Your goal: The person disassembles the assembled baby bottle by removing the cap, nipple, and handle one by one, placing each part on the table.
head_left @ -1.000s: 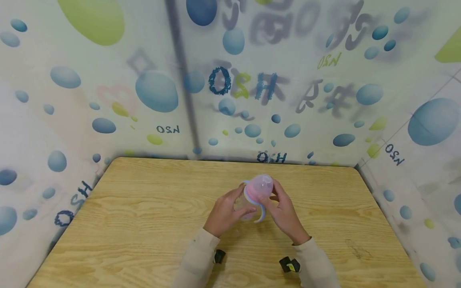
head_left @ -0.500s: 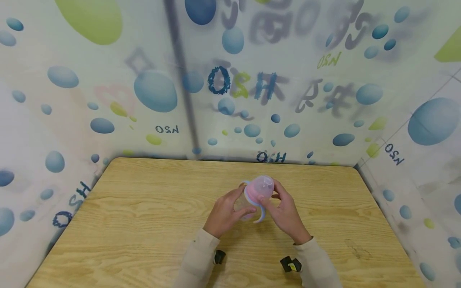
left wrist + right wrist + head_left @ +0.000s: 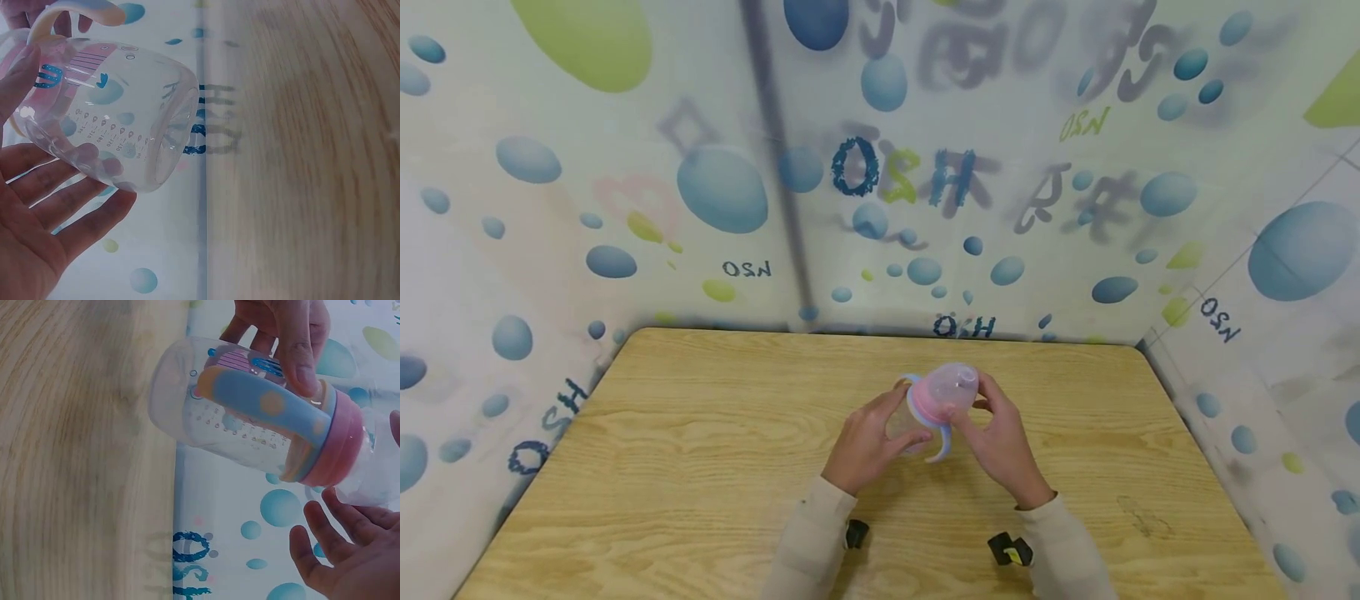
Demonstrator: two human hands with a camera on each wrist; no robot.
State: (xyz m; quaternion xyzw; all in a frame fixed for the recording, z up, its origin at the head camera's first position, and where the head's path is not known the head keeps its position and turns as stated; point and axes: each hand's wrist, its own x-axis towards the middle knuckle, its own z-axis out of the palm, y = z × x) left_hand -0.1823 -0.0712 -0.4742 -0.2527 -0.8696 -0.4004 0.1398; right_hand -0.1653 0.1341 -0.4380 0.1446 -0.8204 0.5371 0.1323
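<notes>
A clear baby bottle (image 3: 125, 112) with printed markings is held tilted above the wooden table (image 3: 700, 467), its top toward the right. It has a pink collar (image 3: 344, 440), a translucent domed cap (image 3: 957, 383) and blue curved handles (image 3: 269, 403) with orange spots. My left hand (image 3: 865, 446) grips the bottle's body, thumb on the near side and fingers around the far side. My right hand (image 3: 1003, 442) holds the bottle at the cap and collar, between its thumb and fingers. In the right wrist view its fingertips lie right at the cap's lower side.
Black wrist-worn pieces (image 3: 1010, 550) sit beside the sleeves. Behind the table stands a white wall covering (image 3: 880, 275) with blue and green drops and lettering, and it continues along both sides. A faint outline mark (image 3: 1144, 517) shows on the tabletop's right.
The bottle's top and cap have tipped slightly to the right, and my right hand has shifted right with them. My left hand has barely moved and keeps its grip on the body.
</notes>
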